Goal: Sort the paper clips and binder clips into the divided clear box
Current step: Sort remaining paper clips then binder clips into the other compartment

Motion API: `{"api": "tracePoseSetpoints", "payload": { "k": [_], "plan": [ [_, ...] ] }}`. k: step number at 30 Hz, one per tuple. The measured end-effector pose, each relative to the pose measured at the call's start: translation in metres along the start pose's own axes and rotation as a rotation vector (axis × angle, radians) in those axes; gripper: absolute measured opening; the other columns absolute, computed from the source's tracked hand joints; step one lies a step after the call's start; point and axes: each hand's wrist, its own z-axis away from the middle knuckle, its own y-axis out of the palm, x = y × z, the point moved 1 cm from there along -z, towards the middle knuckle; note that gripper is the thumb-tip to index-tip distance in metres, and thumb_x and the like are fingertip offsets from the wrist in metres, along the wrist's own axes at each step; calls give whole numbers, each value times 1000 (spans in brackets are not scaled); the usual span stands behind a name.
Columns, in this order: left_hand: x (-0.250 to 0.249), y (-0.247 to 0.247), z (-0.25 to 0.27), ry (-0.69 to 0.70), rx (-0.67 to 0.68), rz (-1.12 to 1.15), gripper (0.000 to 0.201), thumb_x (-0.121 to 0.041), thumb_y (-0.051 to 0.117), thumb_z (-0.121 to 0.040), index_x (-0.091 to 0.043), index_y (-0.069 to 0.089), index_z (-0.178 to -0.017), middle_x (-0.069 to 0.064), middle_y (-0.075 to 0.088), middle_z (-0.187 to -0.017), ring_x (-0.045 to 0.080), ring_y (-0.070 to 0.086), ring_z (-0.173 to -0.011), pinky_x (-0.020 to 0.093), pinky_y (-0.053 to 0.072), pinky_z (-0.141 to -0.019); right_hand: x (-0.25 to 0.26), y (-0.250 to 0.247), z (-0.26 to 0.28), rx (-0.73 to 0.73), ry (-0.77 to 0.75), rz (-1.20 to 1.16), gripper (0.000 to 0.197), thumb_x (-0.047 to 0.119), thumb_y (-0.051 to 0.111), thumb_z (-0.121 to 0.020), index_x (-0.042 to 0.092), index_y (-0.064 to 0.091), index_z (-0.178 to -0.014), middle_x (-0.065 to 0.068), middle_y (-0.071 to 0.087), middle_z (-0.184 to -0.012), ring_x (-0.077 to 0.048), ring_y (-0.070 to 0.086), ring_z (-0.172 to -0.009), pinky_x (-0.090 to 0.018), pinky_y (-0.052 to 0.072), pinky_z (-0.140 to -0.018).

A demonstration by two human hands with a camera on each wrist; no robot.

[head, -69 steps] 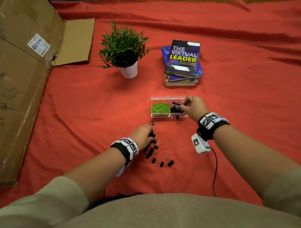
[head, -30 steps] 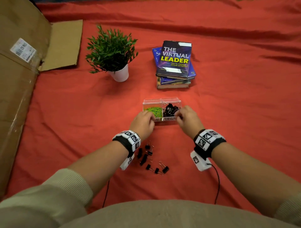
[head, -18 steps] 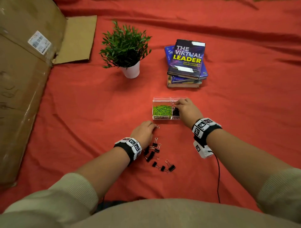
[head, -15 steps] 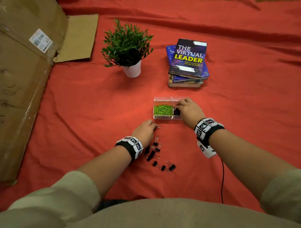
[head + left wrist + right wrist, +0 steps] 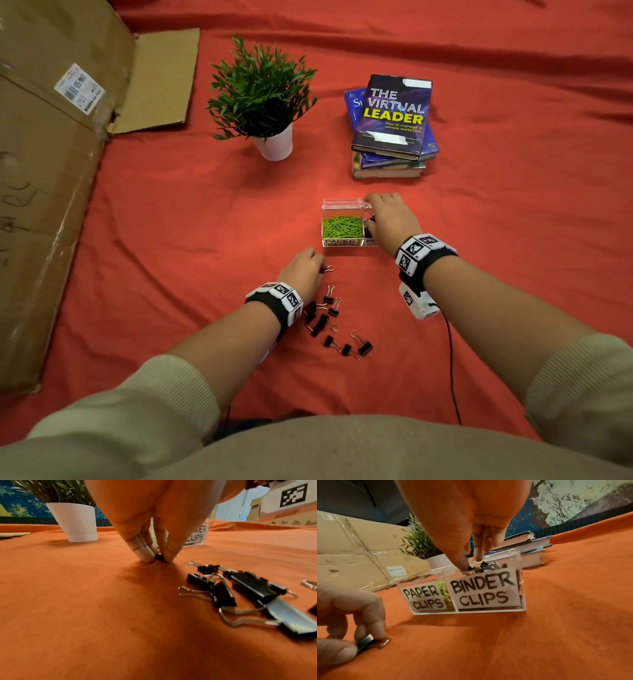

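The divided clear box stands on the red cloth. Its left cell holds green paper clips, its right cell black binder clips. My right hand hovers over the right cell, thumb and forefinger dipping among the clips. Whether they pinch one is hidden. My left hand is on the cloth just in front of the box and pinches a small black binder clip between thumb and fingers. Several loose binder clips lie behind that hand, near its wrist.
A potted plant and a stack of books stand beyond the box. A large cardboard box lies along the left. A black cable runs from my right wrist toward my body.
My left hand drew back from the box front to the cloth and closed on a binder clip. My right hand moved from the box's front corner over the right cell.
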Motion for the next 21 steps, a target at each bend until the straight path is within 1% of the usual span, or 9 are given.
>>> {"api": "tracePoseSetpoints", "payload": {
  "k": [2,3,7,9,12,13,15,18,21],
  "plan": [
    [0,0,0,-6,-1,14,21,-10,55,-87,-10,59,-108,8,51,-110,28,52,-107,42,48,-88,1,0,-2,30,-2,-1,39,14,58,-86,11,52,-124,-12,57,-113,-31,45,-110,-39,39,-93],
    [0,0,0,-4,-3,19,21,-10,56,-87,-10,59,-108,8,51,-110,28,52,-107,42,48,-88,1,0,-2,33,0,-9,35,14,58,-86,10,54,-121,-13,56,-111,-32,46,-109,-40,40,-91],
    [1,1,0,-4,-12,31,21,-10,57,-87,-10,59,-108,7,51,-110,28,53,-106,42,49,-86,-4,-5,-3,71,34,-55,14,12,59,-86,3,60,-97,-16,56,-102,-33,50,-101,-40,43,-83],
    [1,1,1,-1,-16,31,21,-10,57,-87,-11,58,-108,7,51,-110,27,52,-106,42,49,-86,-10,-11,-5,40,111,-168,11,12,62,-85,3,63,-90,-15,61,-98,-29,56,-93,-34,43,-78],
    [-1,0,1,1,-22,28,22,-10,57,-88,-10,57,-110,8,51,-111,28,52,-107,41,49,-86,-12,-19,-8,-109,314,-424,10,16,67,-83,7,64,-87,-8,64,-84,-19,56,-77,-26,44,-70],
    [-1,-1,2,-7,-13,25,23,-11,56,-88,-9,57,-111,9,51,-111,28,52,-108,41,49,-87,-11,-20,-9,-133,361,-475,11,17,68,-82,7,64,-87,-6,63,-81,-18,56,-76,-27,46,-70],
    [-2,-3,2,-24,12,37,25,-13,55,-88,-8,57,-112,10,52,-113,29,52,-108,41,47,-91,-7,-17,-9,-95,397,-490,12,19,69,-81,8,66,-86,-5,62,-78,-17,56,-75,-30,49,-71],
    [2,-9,6,-40,17,90,28,-17,53,-87,-10,59,-113,10,53,-111,29,55,-107,38,46,-94,2,-13,-6,6,310,-373,15,24,65,-84,9,65,-83,-10,65,-87,-22,57,-79,-31,46,-73],
    [10,-15,17,-22,59,111,31,-21,55,-87,-13,60,-116,6,52,-109,23,57,-102,32,44,-91,13,-13,7,-69,108,-277,13,21,61,-86,8,63,-86,-12,57,-96,-26,54,-91,-37,46,-80]
  ]
}}
